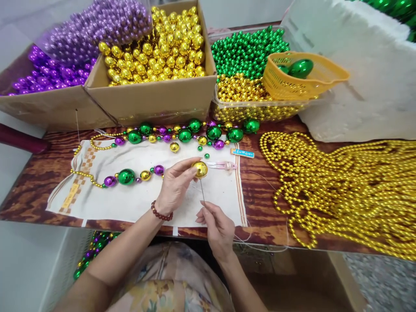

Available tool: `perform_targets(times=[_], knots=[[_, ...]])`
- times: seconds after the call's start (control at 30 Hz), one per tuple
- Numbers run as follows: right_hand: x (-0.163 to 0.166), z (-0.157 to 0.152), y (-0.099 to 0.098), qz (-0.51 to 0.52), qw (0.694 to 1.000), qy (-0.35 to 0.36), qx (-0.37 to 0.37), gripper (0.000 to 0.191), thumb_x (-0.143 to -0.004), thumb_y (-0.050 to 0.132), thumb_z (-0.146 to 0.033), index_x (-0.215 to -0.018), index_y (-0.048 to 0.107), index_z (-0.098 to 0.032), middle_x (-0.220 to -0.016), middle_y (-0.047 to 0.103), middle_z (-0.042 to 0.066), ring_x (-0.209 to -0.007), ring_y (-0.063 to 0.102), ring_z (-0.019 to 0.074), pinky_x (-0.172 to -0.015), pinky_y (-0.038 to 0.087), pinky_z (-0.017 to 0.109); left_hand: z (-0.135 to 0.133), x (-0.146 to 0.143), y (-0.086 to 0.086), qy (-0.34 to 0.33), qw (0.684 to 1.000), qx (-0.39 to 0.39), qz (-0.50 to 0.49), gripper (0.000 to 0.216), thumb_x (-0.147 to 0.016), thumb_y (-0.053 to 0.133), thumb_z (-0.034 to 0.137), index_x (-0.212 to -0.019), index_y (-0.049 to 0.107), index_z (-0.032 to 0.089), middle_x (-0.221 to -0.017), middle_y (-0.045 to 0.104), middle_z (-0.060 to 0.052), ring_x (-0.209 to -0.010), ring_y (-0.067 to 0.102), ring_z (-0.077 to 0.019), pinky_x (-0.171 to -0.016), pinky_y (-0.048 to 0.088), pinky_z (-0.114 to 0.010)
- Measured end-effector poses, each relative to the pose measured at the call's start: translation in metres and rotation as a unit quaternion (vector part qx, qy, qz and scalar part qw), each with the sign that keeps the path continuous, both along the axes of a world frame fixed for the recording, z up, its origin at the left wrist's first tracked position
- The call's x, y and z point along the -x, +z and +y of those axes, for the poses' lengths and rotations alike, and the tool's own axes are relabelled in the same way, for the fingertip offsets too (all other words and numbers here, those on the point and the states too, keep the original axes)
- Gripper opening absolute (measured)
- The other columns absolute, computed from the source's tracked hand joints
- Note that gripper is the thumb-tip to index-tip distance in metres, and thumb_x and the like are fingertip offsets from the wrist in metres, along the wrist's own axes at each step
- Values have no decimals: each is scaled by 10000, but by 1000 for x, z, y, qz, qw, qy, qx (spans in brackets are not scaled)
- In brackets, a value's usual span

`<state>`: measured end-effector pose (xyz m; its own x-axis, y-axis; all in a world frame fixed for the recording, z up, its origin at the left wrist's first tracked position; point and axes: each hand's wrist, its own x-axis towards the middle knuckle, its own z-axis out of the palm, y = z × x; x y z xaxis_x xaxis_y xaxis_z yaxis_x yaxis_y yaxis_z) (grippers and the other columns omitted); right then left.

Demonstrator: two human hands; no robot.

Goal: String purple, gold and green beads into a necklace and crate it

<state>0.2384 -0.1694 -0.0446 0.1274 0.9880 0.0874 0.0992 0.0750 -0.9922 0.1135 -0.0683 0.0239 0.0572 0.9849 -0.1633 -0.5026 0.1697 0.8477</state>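
Between the thumb and fingers of my left hand (pixel 177 182) is a large gold bead (pixel 200 170). My right hand (pixel 218 227) pinches a long thin needle (pixel 203 193), whose upper end meets the underside of that bead. Left of my hands, a partly strung bead necklace (pixel 126 177) of purple, green and gold beads lies on a white towel (pixel 107 201). A loose gold bead (pixel 174 147) and two small green beads (pixel 207 156) rest above my left hand. Just right of the held bead lie pink-handled thread snips (pixel 224 165).
Finished-looking strands (pixel 185 135) lie along the towel's back edge. Behind stand a cardboard box (pixel 149 97) of gold beads, purple beads, and a plastic bin (pixel 260 108) with a yellow basket (pixel 282 86). Gold bead chains (pixel 338 190) cover the right side. Thread (pixel 269 248) trails over the front edge.
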Motion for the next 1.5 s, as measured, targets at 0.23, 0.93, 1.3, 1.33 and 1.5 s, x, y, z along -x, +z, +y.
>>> perform_targets(times=[0.23,0.93,1.3,1.33,1.5], knots=[[2,-1,3,6,1000,-8,-6,190,-982,524,-238,-1024,695,-169,-706,671,3,-540,640,113,-545,560,238,-4,2,6,10,1000,-2,-6,286,-712,837,342,-971,798,226,-933,753,-57,-762,641,-129,-625,484,-224],[5,8,6,-24,998,10,-50,213,-981,499,-222,-1033,702,-182,-677,615,-5,-518,564,108,-501,478,237,-15,11,23,46,996,-68,44,282,-703,856,333,-964,784,254,-1021,742,-52,-891,664,-170,-755,554,-270],[3,-3,-6,-39,996,38,-70,212,-988,479,-135,-1082,662,-186,-679,591,-27,-510,555,91,-521,463,228,-5,15,24,57,996,-64,17,263,-723,845,343,-945,775,221,-947,721,-37,-814,643,-119,-755,540,-231],[2,-5,-8,-43,995,40,-75,217,-985,477,-124,-1086,658,-187,-677,587,-30,-511,555,90,-523,464,227,-4,16,23,58,996,-66,14,261,-722,845,338,-941,773,217,-938,718,-34,-809,643,-115,-752,539,-227],[2,-12,-12,-50,993,35,-96,235,-969,483,-85,-1105,644,-188,-683,602,-34,-514,570,85,-528,477,219,-3,13,17,59,996,-67,18,268,-715,850,332,-938,765,211,-908,711,-27,-779,638,-103,-710,533,-209]])
